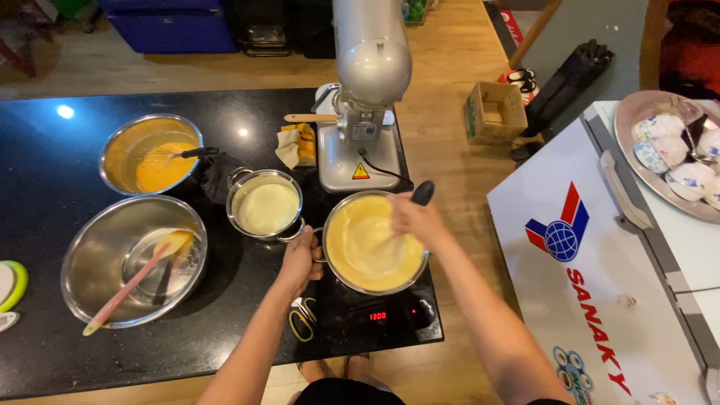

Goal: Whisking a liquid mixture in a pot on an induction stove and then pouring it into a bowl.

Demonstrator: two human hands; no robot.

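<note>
A steel pot (335, 271) full of pale yellow custard stands on a black induction hob (397, 319) at the counter's front right. My left hand (300, 259) grips the pot's side handle. My right hand (416, 217) is closed on a whisk with a black handle (423, 193); its wires dip into the custard and look blurred.
Left of the pot: a small pot of cream (265, 206), a steel bowl with orange batter and a whisk (150, 154), a big steel bowl with a pink spatula (133, 259). A silver stand mixer (364, 90) rises behind. A white chest freezer (600, 270) stands right.
</note>
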